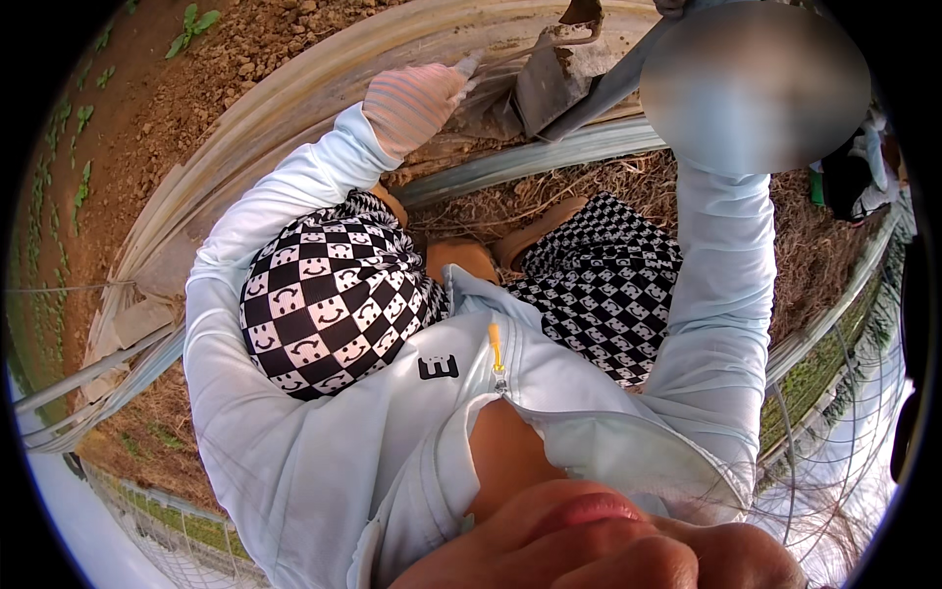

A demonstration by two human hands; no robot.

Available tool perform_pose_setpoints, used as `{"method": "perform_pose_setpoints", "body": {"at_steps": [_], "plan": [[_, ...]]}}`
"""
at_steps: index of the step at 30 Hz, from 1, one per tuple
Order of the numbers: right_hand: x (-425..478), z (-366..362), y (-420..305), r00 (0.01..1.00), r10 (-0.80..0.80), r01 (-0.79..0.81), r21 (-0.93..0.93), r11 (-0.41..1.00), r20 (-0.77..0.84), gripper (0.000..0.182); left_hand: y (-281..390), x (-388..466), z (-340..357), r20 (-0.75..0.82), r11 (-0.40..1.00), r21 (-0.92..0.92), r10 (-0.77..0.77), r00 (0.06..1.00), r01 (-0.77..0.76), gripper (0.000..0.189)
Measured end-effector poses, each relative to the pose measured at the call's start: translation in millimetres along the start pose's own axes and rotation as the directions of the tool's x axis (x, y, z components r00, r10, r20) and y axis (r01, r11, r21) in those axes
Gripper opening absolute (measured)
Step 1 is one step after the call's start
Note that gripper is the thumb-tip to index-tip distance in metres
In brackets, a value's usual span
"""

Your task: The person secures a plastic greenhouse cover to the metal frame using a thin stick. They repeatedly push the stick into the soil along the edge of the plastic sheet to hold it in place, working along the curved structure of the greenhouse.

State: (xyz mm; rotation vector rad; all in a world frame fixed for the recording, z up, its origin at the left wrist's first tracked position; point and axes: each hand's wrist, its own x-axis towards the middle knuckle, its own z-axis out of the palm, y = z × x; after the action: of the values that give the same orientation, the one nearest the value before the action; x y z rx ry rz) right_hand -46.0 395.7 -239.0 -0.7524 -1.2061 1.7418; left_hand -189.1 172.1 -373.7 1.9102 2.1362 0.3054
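My left hand [416, 107], in a striped glove with pale fingertips, is closed around one end of a thin bent metal rod [526, 53]. Its far end reaches a rusty metal piece [581, 13] at the top. Under the rod stands a grey block-like piece [553, 82], beside a slanting grey pipe [625, 73]. A blurred patch covers my right hand, so its grip is hidden; only the right sleeve [725, 243] shows below it. Creased plastic sheeting [294, 96] runs past my left hand, with a rolled or folded strip [530, 151] nearer my feet.
Brown shoes [460, 258] rest on soil with dry stalks [618, 177]. Beyond the sheeting lies bare soil [169, 110] with small green plants [193, 28]. A metal pipe [96, 368] crosses at left. Part of another person [872, 169] appears at far right, near wire netting.
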Motion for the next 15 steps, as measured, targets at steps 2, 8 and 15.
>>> {"method": "perform_pose_setpoints", "body": {"at_steps": [2, 8, 15], "plan": [[-5, 6, -2, 0.992, -0.1, 0.081, -0.202, 0.976, -0.083, 0.076, -5, -3, 10, -0.037, 1.0, -0.02, 0.011, 0.999, -0.012, 0.022], [-13, 25, -8, 0.986, -0.165, 0.155, -0.177, 0.972, -0.039, 0.071, -8, -14, 44, -0.207, 0.985, -0.043, 0.157, 0.966, -0.169, 0.039], [-11, 25, -9, 0.985, -0.131, 0.112, -0.163, 0.98, -0.112, 0.061, 8, -16, 57, -0.263, 0.979, -0.117, 0.129, 0.956, -0.164, 0.048]]}}
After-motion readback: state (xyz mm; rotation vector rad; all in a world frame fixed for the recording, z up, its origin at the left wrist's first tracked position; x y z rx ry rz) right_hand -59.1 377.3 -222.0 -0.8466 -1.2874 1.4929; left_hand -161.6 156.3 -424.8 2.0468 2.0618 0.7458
